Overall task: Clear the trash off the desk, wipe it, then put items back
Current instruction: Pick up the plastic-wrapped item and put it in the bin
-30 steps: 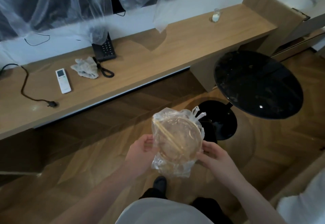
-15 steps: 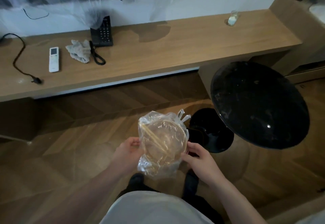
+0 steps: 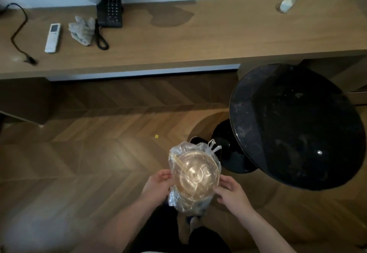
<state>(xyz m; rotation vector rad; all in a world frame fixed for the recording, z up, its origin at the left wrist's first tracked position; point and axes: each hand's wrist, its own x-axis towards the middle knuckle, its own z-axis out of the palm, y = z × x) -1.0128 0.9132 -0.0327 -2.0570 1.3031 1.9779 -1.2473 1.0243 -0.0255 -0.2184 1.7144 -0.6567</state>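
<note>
Closest to the camera, both hands are gripping a clear plastic bag (image 3: 193, 175) that wraps a round lidded takeaway container, with what look like chopsticks tucked inside. The left hand (image 3: 156, 185) is clasping the bag's left edge with curled fingers (image 3: 164, 174), and the right hand (image 3: 231, 192) is pinching its right edge, thumb and fingers closed on the plastic. The bag is hanging in the air above the herringbone floor (image 3: 89, 163), in front of the person's legs, well apart from the worktop (image 3: 198, 40).

Compared with a second ago, the bag is sitting lower and nearer the body, and the view is tilting further down, so the person seems to be backing off from the worktop with the trash in hand. That suggests the clearing step is underway and the bag is heading for a bin, which is not visible here.

Just beyond the bag, a round black stool (image 3: 294, 125) is standing on the right, its base near the bag's knotted handles.

Farthest off, the worktop is still carrying a white remote (image 3: 52, 37), a crumpled grey cloth (image 3: 82, 30), a black telephone (image 3: 109, 7) with its coiled cord, a loose black cable (image 3: 18, 30) at the left end and a small glass (image 3: 288, 1) at the right. The cloth looks ready for wiping, which is not yet begun.
</note>
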